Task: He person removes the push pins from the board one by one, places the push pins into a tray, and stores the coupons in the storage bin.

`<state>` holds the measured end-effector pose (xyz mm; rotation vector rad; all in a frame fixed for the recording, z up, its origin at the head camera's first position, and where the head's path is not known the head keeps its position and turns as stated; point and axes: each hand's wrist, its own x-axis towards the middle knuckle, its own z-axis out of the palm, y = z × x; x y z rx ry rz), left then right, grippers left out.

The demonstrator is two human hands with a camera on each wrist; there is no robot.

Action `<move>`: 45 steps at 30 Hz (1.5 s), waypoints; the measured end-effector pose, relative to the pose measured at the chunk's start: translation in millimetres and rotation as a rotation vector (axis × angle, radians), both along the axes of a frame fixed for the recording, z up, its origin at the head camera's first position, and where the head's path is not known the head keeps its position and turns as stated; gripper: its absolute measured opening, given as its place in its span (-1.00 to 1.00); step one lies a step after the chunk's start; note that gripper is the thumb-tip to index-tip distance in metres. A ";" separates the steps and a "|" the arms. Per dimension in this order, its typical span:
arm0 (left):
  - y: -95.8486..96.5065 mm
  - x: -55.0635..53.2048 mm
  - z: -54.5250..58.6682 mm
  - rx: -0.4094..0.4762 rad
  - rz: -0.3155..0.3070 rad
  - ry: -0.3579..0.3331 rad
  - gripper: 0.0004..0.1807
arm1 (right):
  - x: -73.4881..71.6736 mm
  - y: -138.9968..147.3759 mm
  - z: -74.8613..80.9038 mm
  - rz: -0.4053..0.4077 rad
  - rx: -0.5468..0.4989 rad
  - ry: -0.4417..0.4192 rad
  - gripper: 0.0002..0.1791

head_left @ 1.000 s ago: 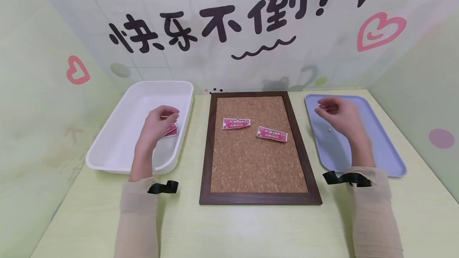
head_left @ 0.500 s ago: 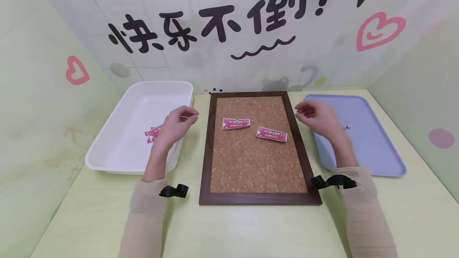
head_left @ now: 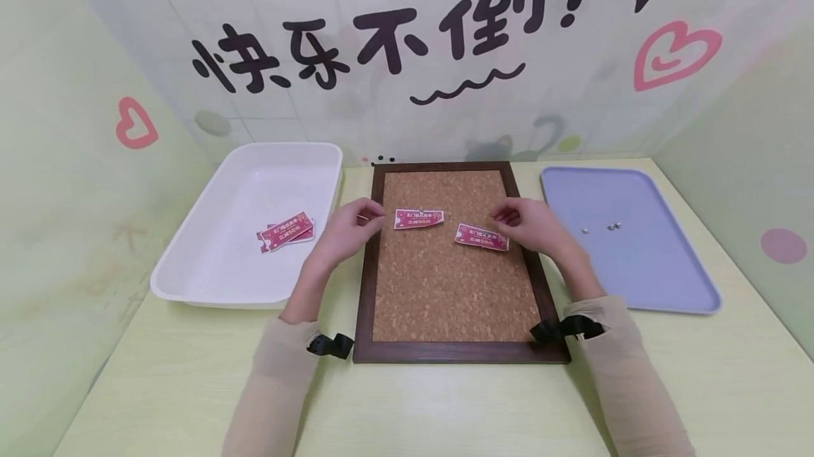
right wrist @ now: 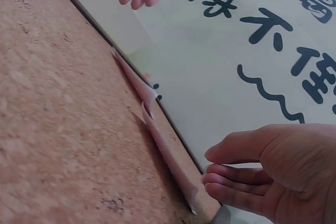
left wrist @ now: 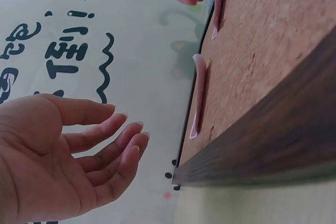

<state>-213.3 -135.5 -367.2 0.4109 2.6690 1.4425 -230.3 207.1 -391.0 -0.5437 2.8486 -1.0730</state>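
Observation:
Two pink paper coupons, a left coupon (head_left: 418, 219) and a right coupon (head_left: 481, 236), are on the cork board (head_left: 454, 301) with its dark wooden frame. My left hand (head_left: 346, 231) hovers at the board's left edge, beside the left coupon. In the left wrist view its fingers are loosely bent, with a gap to the thumb and nothing between them. Over the right side of the board, my right hand (head_left: 531, 225) overlaps the end of the right coupon. The right wrist view shows that thumb and fingertips (right wrist: 212, 179) near each other, no object visible between them.
On the left stands a white plastic bin (head_left: 210, 280) with overlapping pink coupons (head_left: 286, 232) inside. A blue tray (head_left: 655, 273) at the right bears a few tiny silver pieces (head_left: 613, 227). Behind the table rises a printed backdrop (head_left: 381, 125).
My left hand has moved right, from over the white bin to the board's left edge. My right hand has moved left, from over the blue tray to the board. The board's coupons stayed put.

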 end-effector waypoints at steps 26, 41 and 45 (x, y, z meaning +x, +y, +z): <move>71.7 2.0 -18.2 -0.075 -0.081 -0.151 -0.82 | -3.5 -19.5 -18.2 0.018 0.084 0.052 -0.96; 101.8 -4.2 -27.5 -0.023 -0.093 -0.268 -0.78 | -3.1 -23.3 -20.1 -0.024 0.076 0.067 -0.95; 107.7 -8.2 -29.5 -0.009 -0.069 -0.314 -0.75 | -3.1 -23.8 -20.2 -0.027 0.066 0.068 -0.95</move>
